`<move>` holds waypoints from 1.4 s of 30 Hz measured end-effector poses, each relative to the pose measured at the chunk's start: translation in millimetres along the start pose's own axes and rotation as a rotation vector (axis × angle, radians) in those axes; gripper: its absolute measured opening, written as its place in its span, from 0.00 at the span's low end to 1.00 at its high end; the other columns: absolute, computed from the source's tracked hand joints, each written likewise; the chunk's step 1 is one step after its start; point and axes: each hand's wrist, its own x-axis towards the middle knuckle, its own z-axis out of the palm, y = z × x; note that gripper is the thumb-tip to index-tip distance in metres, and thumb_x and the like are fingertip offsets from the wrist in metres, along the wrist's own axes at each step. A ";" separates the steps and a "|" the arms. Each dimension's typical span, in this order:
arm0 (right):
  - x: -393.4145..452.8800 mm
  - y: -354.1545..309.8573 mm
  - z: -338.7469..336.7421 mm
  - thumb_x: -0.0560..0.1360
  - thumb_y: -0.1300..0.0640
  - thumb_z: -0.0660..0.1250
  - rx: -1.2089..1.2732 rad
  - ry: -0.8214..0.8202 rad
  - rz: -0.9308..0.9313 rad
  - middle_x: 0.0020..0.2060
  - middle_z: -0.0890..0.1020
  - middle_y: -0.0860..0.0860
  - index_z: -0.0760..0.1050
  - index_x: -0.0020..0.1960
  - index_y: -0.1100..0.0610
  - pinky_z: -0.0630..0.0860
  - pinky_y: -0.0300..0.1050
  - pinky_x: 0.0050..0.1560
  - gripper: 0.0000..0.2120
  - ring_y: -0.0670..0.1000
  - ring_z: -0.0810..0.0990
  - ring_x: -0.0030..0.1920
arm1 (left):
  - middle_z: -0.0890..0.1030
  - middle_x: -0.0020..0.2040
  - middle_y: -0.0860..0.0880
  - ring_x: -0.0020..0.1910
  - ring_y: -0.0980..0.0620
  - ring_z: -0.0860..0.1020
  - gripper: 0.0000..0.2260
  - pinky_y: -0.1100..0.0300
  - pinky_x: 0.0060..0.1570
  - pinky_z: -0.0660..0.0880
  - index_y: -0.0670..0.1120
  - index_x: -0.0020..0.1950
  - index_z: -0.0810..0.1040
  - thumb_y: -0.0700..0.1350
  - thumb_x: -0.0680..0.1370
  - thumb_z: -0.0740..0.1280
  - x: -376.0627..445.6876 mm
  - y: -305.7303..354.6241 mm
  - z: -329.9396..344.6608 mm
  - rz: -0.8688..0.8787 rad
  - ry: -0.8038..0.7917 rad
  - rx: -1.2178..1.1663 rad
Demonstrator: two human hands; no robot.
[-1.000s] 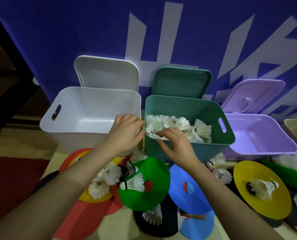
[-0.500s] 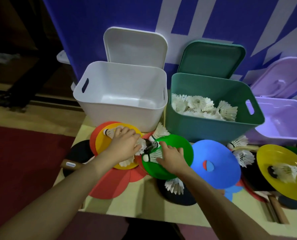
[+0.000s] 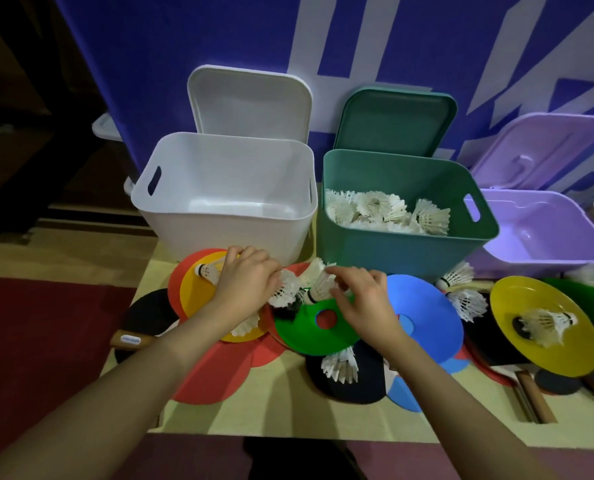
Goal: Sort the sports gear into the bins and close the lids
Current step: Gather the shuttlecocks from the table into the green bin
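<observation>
Three open bins stand at the back of the table: a white bin (image 3: 170, 209) with nothing in it, a green bin (image 3: 403, 251) holding several white shuttlecocks (image 3: 385, 211), and a purple bin (image 3: 545, 251). In front of the white bin, my left hand (image 3: 243, 282) grips a shuttlecock (image 3: 283, 289) over the yellow disc (image 3: 193, 292). My right hand (image 3: 364, 303) pinches the feathers of another shuttlecock (image 3: 318, 285) above the green disc (image 3: 306, 332). One more shuttlecock (image 3: 205, 270) pokes out behind my left hand.
Each bin's lid leans open against the blue wall behind it. Coloured discs, among them a blue disc (image 3: 430, 313) and another yellow disc (image 3: 545, 327), lie over black paddles with loose shuttlecocks (image 3: 465, 299) among them. The table's front edge is near my forearms.
My hands left the green bin and came down to the discs in front of the bins, where each closed on a shuttlecock. The view swung left.
</observation>
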 end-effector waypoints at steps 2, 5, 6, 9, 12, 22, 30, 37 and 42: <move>6.0 -1.2 -15.1 0.72 0.61 0.64 0.010 0.078 -0.024 0.39 0.79 0.47 0.78 0.55 0.55 0.59 0.43 0.47 0.12 0.49 0.75 0.42 | 0.79 0.35 0.52 0.39 0.47 0.77 0.14 0.57 0.45 0.59 0.47 0.37 0.81 0.49 0.73 0.58 6.9 10.1 -15.1 0.067 0.108 -0.029; 21.4 -4.5 -39.0 0.73 0.61 0.63 0.052 0.169 -0.055 0.37 0.76 0.47 0.77 0.56 0.55 0.60 0.42 0.51 0.13 0.48 0.74 0.42 | 0.79 0.37 0.50 0.40 0.47 0.76 0.12 0.57 0.45 0.61 0.46 0.40 0.82 0.47 0.74 0.60 26.9 26.5 -39.4 0.150 0.252 -0.085; 28.4 -5.5 -47.2 0.74 0.60 0.62 0.056 0.192 -0.074 0.37 0.75 0.47 0.77 0.57 0.54 0.60 0.40 0.52 0.13 0.47 0.74 0.42 | 0.79 0.37 0.50 0.40 0.47 0.76 0.12 0.57 0.45 0.61 0.46 0.40 0.82 0.47 0.74 0.60 36.1 32.7 -47.2 0.172 0.286 -0.097; 52.7 -3.9 -70.5 0.74 0.59 0.61 0.065 0.263 -0.117 0.38 0.74 0.46 0.77 0.57 0.55 0.63 0.43 0.51 0.13 0.47 0.74 0.43 | 0.79 0.38 0.49 0.40 0.45 0.77 0.11 0.56 0.44 0.63 0.45 0.41 0.82 0.46 0.75 0.61 69.1 50.1 -64.3 0.211 0.343 -0.117; 73.9 8.8 -92.5 0.74 0.63 0.64 0.074 0.292 -0.158 0.38 0.75 0.50 0.77 0.57 0.58 0.70 0.50 0.46 0.13 0.50 0.74 0.41 | 0.79 0.39 0.48 0.40 0.45 0.77 0.12 0.56 0.43 0.63 0.44 0.42 0.82 0.46 0.75 0.60 101.8 63.1 -70.5 0.217 0.370 -0.142; 117.4 127.1 -139.3 0.73 0.64 0.63 -0.136 0.263 -0.013 0.42 0.76 0.58 0.76 0.58 0.62 0.75 0.59 0.42 0.15 0.62 0.76 0.41 | 0.80 0.46 0.46 0.42 0.43 0.78 0.09 0.55 0.39 0.72 0.43 0.50 0.82 0.43 0.78 0.63 207.2 101.4 -28.1 0.078 0.171 -0.158; 143.3 187.2 -119.8 0.72 0.69 0.66 -0.142 0.240 0.089 0.45 0.78 0.59 0.76 0.58 0.64 0.74 0.53 0.44 0.15 0.62 0.76 0.45 | 0.77 0.50 0.46 0.48 0.47 0.75 0.12 0.55 0.42 0.70 0.44 0.55 0.79 0.44 0.81 0.57 252.2 110.0 42.7 -0.106 0.009 -0.108; 143.2 208.4 -85.9 0.80 0.51 0.57 -0.428 -0.302 0.222 0.64 0.74 0.51 0.72 0.66 0.53 0.61 0.48 0.60 0.16 0.56 0.71 0.62 | 0.64 0.73 0.46 0.69 0.44 0.63 0.22 0.50 0.67 0.57 0.50 0.74 0.61 0.55 0.82 0.49 238.8 91.6 66.6 -0.012 -0.423 0.125; 132.2 178.9 -85.3 0.79 0.52 0.60 -0.356 -0.148 0.164 0.60 0.76 0.54 0.74 0.64 0.55 0.61 0.50 0.59 0.15 0.58 0.71 0.60 | 0.66 0.71 0.46 0.68 0.46 0.65 0.22 0.51 0.66 0.57 0.48 0.74 0.61 0.53 0.81 0.54 224.9 84.0 32.8 0.016 -0.296 0.087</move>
